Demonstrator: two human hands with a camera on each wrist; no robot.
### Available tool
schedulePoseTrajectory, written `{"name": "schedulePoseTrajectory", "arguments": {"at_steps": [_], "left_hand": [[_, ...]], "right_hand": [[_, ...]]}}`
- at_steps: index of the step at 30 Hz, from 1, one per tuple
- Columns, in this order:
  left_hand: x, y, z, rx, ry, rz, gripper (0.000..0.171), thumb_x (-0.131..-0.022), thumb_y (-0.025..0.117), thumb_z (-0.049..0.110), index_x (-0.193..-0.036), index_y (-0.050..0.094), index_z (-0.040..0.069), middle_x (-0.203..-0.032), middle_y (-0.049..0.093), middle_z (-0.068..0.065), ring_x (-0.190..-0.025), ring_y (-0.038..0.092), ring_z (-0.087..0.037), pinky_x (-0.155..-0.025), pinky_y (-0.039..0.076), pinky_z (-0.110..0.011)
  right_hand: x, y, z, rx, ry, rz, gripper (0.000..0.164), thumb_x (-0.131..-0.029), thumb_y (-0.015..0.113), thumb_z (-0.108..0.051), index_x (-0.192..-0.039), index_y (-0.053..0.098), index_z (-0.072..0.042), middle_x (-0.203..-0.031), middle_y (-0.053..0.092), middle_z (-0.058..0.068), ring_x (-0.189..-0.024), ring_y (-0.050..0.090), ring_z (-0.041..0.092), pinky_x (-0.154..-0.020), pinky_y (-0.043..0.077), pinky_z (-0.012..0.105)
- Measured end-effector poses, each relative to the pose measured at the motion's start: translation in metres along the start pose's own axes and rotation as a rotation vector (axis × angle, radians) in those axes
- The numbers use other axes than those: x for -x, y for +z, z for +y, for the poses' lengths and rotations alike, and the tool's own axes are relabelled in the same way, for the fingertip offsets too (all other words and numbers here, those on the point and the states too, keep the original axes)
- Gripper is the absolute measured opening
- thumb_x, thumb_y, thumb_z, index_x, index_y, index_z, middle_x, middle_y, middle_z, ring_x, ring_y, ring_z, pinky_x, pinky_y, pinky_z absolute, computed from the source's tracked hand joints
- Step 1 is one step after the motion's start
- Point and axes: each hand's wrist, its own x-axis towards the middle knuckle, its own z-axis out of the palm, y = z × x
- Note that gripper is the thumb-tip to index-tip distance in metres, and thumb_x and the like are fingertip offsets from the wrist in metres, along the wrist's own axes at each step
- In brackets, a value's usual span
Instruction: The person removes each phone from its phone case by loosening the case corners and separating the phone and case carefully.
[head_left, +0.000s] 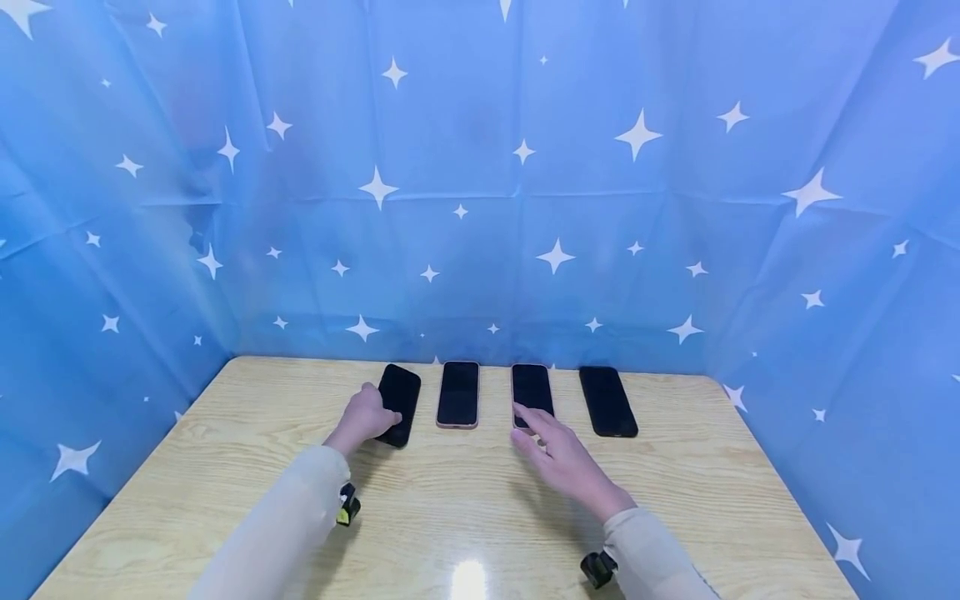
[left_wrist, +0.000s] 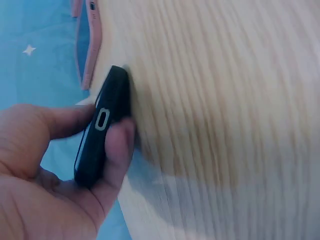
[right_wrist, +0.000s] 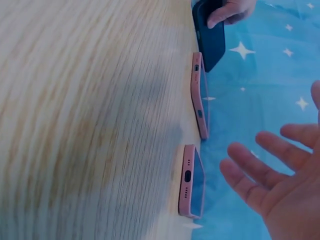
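My left hand point(head_left: 367, 417) grips a black phone point(head_left: 400, 400) at the left end of a row of phones. In the left wrist view, fingers and thumb pinch this dark-cased phone point(left_wrist: 102, 130) across its thickness, its charging port facing the camera. To its right lies a pink-cased phone point(head_left: 458, 395) with a dark screen. Over a second pink-cased phone point(head_left: 532, 387) hovers my right hand point(head_left: 561, 457), partly covering its lower edge. In the right wrist view the right hand point(right_wrist: 285, 175) has its fingers extended and spread, apart from the nearby pink phone point(right_wrist: 192, 182).
Another black phone point(head_left: 608, 402) lies at the right end of the row, near the back of the wooden table point(head_left: 435, 517). Blue cloth point(head_left: 465, 150) with white stars hangs behind the table and along both sides.
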Motion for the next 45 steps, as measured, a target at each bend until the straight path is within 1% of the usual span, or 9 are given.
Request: {"name": "schedulePoseTrajectory", "arguments": {"at_steps": [5,7,11,13,19,25,32,36,45], "left_hand": [[0.007,0.0,0.003,0.128,0.066,0.03,0.033,-0.099,0.056,0.008,-0.12,0.049,-0.016,-0.113,0.06,-0.03,-0.101,0.062,-0.041,-0.088,0.053,-0.051],[0.012,0.001,0.007,0.223,0.075,0.024,0.022,-0.1,0.054,0.006,-0.112,0.05,-0.011,-0.108,0.06,-0.027,-0.094,0.064,-0.037,-0.078,0.057,-0.049],[0.023,0.005,0.019,0.421,0.07,-0.006,0.018,-0.101,0.052,0.002,-0.114,0.048,-0.011,-0.108,0.058,-0.03,-0.084,0.069,-0.038,-0.06,0.062,-0.045],[0.028,0.006,0.025,0.502,0.074,-0.024,0.019,-0.102,0.052,0.001,-0.117,0.047,-0.011,-0.108,0.059,-0.031,-0.083,0.071,-0.039,-0.059,0.063,-0.046],[0.047,0.008,0.048,0.511,0.145,-0.032,0.019,-0.102,0.057,0.004,-0.116,0.05,-0.005,-0.106,0.064,-0.023,-0.091,0.066,-0.03,-0.074,0.055,-0.042],[0.067,0.02,0.068,0.494,0.241,-0.039,0.022,-0.1,0.063,0.006,-0.118,0.052,-0.002,-0.129,0.058,-0.029,-0.115,0.061,-0.039,-0.089,0.053,-0.051],[0.085,0.037,0.082,0.553,0.389,-0.096,0.022,-0.099,0.063,-0.001,-0.116,0.048,-0.003,-0.116,0.057,-0.023,-0.08,0.05,-0.022,-0.074,0.05,-0.038],[0.089,0.044,0.086,0.558,0.442,-0.116,0.021,-0.099,0.061,-0.003,-0.114,0.046,-0.001,-0.111,0.054,-0.02,-0.079,0.051,-0.019,-0.071,0.049,-0.034],[0.093,0.056,0.09,0.654,0.476,-0.138,0.021,-0.098,0.06,-0.007,-0.111,0.045,-0.001,-0.104,0.059,-0.018,-0.08,0.066,-0.022,-0.065,0.052,-0.029]], "right_hand": [[-0.002,0.002,0.0,-0.012,-0.006,0.013,0.051,-0.111,0.049,-0.031,-0.155,0.046,-0.007,-0.15,0.054,0.016,-0.12,0.065,0.03,-0.095,0.057,0.045],[-0.002,0.003,0.0,-0.019,-0.001,0.018,0.05,-0.111,0.049,-0.03,-0.154,0.047,-0.005,-0.149,0.055,0.016,-0.12,0.066,0.029,-0.095,0.057,0.044],[-0.002,0.004,-0.002,-0.037,0.024,0.023,0.049,-0.111,0.05,-0.029,-0.153,0.048,-0.005,-0.144,0.06,0.013,-0.121,0.065,0.027,-0.095,0.057,0.042],[-0.003,0.005,-0.002,-0.042,0.042,0.033,0.048,-0.111,0.049,-0.029,-0.152,0.05,-0.004,-0.138,0.064,0.012,-0.12,0.066,0.027,-0.095,0.057,0.043],[-0.008,0.005,-0.003,-0.11,0.125,0.069,0.047,-0.11,0.051,-0.031,-0.146,0.055,-0.001,-0.124,0.072,0.009,-0.114,0.069,0.027,-0.097,0.056,0.048],[-0.017,-0.001,-0.006,-0.244,0.174,0.086,0.046,-0.111,0.051,-0.03,-0.143,0.056,0.001,-0.12,0.073,0.014,-0.106,0.072,0.027,-0.091,0.059,0.042],[-0.028,-0.004,-0.006,-0.477,0.241,0.161,0.038,-0.111,0.049,-0.021,-0.134,0.06,0.007,-0.111,0.073,0.021,-0.092,0.074,0.029,-0.08,0.063,0.038],[-0.03,-0.005,-0.007,-0.586,0.276,0.206,0.034,-0.111,0.051,-0.023,-0.121,0.064,0.007,-0.095,0.071,0.014,-0.079,0.071,0.023,-0.076,0.063,0.039],[-0.03,-0.007,-0.013,-0.648,0.268,0.268,0.026,-0.107,0.057,-0.017,-0.104,0.065,0.008,-0.079,0.066,0.007,-0.068,0.067,0.018,-0.068,0.061,0.03]]}}
